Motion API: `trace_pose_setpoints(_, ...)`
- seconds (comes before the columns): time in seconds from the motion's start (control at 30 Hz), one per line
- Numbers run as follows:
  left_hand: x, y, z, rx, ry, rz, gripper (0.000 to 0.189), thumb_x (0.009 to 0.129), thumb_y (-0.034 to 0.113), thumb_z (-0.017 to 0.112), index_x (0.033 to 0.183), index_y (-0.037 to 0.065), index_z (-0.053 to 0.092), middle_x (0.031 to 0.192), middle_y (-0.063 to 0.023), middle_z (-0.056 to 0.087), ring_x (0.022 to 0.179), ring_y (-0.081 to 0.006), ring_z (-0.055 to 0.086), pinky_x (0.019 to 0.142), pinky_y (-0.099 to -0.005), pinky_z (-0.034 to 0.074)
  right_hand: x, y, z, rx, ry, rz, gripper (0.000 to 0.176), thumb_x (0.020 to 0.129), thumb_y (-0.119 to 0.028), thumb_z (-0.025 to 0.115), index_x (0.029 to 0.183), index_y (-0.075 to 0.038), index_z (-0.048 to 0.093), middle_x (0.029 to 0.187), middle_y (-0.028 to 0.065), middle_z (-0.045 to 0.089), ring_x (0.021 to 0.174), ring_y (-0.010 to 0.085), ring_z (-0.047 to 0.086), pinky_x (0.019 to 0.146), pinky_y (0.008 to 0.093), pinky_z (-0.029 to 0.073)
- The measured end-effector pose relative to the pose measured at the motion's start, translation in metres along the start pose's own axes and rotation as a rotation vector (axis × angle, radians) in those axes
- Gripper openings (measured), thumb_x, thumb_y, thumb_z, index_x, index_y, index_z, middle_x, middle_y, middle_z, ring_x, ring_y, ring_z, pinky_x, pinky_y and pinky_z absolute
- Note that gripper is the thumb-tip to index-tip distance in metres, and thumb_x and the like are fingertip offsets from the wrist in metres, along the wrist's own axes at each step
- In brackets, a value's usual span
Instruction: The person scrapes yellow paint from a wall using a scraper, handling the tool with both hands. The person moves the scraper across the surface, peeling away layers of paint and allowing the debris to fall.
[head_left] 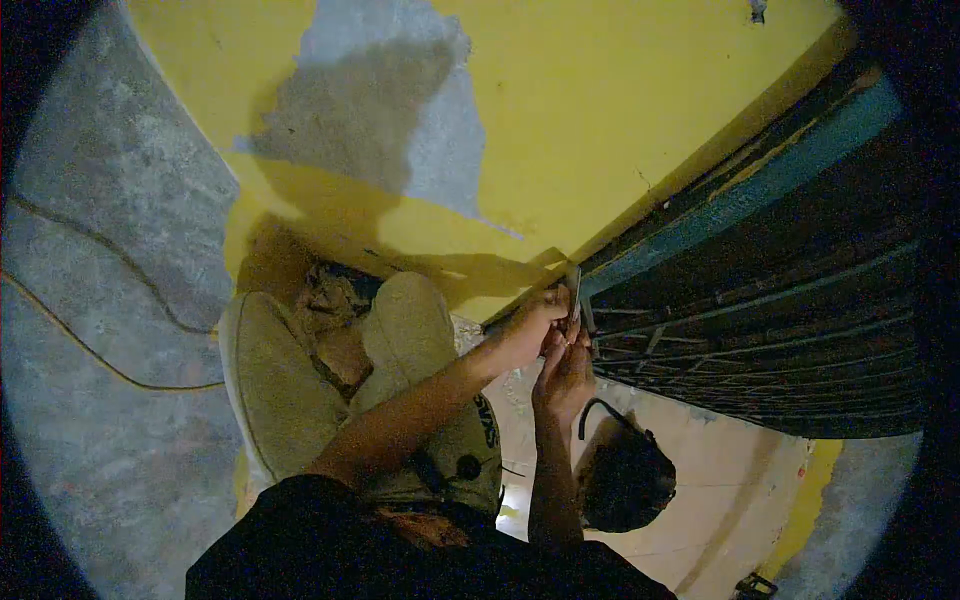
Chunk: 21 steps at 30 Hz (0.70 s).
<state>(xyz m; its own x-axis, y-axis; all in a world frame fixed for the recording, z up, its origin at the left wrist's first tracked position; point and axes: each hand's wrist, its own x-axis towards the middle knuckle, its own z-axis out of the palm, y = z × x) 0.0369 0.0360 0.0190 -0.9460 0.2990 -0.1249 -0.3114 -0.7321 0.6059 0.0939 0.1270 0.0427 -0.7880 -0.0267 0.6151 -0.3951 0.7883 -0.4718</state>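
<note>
My left hand [541, 322] is closed around the lower part of a thin, pale, flat metal-looking piece [574, 287], which stands roughly upright at the edge of the yellow wall. Just below it is my right hand [566, 379], its fingers bent and pinched together close to the left fingertips. What the right fingers hold, if anything, is too small and dark to make out. Both hands are beside the near end of a blue-green metal frame [740, 185] and a dark barred gate [720, 330].
A yellow wall [600, 110] with a bare grey patch [370, 120] rises ahead. My khaki trouser legs [410, 350] are folded at left. Cables [110, 365] cross the grey concrete [110, 270]. A black rounded item with a curved strap [628, 478] lies right of my right forearm.
</note>
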Motion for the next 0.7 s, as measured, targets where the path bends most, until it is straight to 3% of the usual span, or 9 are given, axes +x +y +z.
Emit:
trace_pose_setpoints(0.07,0.003,-0.004,-0.002,-0.044,-0.003,-0.036,0.007,0.087,0.015,0.055,0.090,0.010,0.059,0.078,-0.0008,0.061,0.069,-0.0142,0.059,0.059,-0.0279,0.047,0.002,0.000,-0.003,0.025,-0.021,0.014,0.026,0.098,-0.014,0.052,0.115,0.005,0.058,0.101,0.0240,0.065,0.079,0.0390,0.066,0.066,0.0427,0.053)
trace_pose_setpoints(0.13,0.004,-0.004,0.000,0.113,0.069,-0.010,0.036,0.098,0.037,0.050,0.079,0.008,0.061,0.068,-0.0041,0.061,0.059,-0.0133,0.059,0.048,-0.0254,0.042,0.004,0.005,-0.008,-0.057,-0.159,0.062,0.025,0.098,-0.012,0.053,0.115,0.006,0.058,0.102,0.0235,0.065,0.081,0.0371,0.066,0.066,0.0417,0.053)
trace_pose_setpoints(0.17,0.003,-0.005,0.002,0.113,0.070,-0.009,0.036,0.098,0.037,0.050,0.079,0.008,0.061,0.068,-0.0041,0.061,0.059,-0.0133,0.059,0.048,-0.0254,0.042,0.006,0.007,-0.011,-0.057,-0.159,0.061,0.025,0.098,-0.012,0.053,0.115,0.006,0.058,0.102,0.0235,0.065,0.081,0.0371,0.066,0.066,0.0417,0.053)
trace_pose_setpoints(0.23,-0.009,0.007,0.023,0.014,0.112,-0.025,0.043,0.098,0.046,0.051,0.080,0.008,0.062,0.075,-0.0069,0.067,0.059,-0.0115,0.057,0.050,-0.0242,0.043,0.007,0.011,-0.016,0.105,-0.204,0.097,0.021,0.097,-0.011,0.054,0.112,0.003,0.060,0.098,0.0237,0.066,0.079,0.0376,0.067,0.064,0.0421,0.053)
trace_pose_setpoints(0.37,-0.004,-0.002,0.014,0.001,0.006,-0.002,0.050,0.095,0.055,0.050,0.082,0.008,0.062,0.082,-0.0096,0.070,0.063,-0.0135,0.060,0.052,-0.0247,0.044,0.016,0.010,-0.025,-0.037,-0.158,0.035,0.017,0.097,-0.012,0.056,0.106,0.001,0.061,0.090,0.0231,0.066,0.076,0.0382,0.067,0.062,0.0427,0.052)
trace_pose_setpoints(0.57,-0.012,-0.010,0.039,-0.188,-0.014,0.108,0.048,0.089,0.056,0.058,0.089,0.009,0.064,0.096,-0.0121,0.071,0.093,-0.0203,0.065,0.074,-0.0302,0.051,0.030,0.014,-0.038,-0.106,-0.244,-0.023,0.023,0.091,-0.009,0.062,0.111,0.002,0.058,0.089,0.0245,0.066,0.072,0.0408,0.064,0.062,0.0465,0.052)
trace_pose_setpoints(0.63,-0.010,-0.016,0.034,-0.312,-0.113,0.131,0.045,0.088,0.054,0.060,0.094,0.009,0.063,0.103,-0.0104,0.069,0.106,-0.0217,0.062,0.090,-0.0332,0.049,0.032,0.006,-0.042,-0.094,-0.315,0.061,0.030,0.090,-0.010,0.063,0.117,0.002,0.056,0.099,0.0264,0.066,0.077,0.0422,0.065,0.064,0.0465,0.053)
trace_pose_setpoints(0.67,-0.009,-0.020,0.033,-0.315,-0.111,0.130,0.045,0.088,0.054,0.060,0.094,0.009,0.063,0.103,-0.0104,0.069,0.106,-0.0217,0.062,0.090,-0.0332,0.049,0.033,0.009,-0.040,-0.097,-0.318,0.062,0.030,0.090,-0.010,0.063,0.117,0.002,0.056,0.099,0.0264,0.066,0.077,0.0422,0.065,0.064,0.0465,0.053)
trace_pose_setpoints(0.7,-0.011,-0.017,0.036,-0.326,-0.109,0.139,0.044,0.090,0.052,0.059,0.096,0.009,0.062,0.104,-0.0087,0.068,0.109,-0.0220,0.060,0.094,-0.0343,0.048,0.033,0.015,-0.037,-0.069,-0.248,-0.045,0.029,0.091,-0.012,0.062,0.115,0.002,0.057,0.090,0.0255,0.065,0.074,0.0420,0.065,0.059,0.0455,0.052)
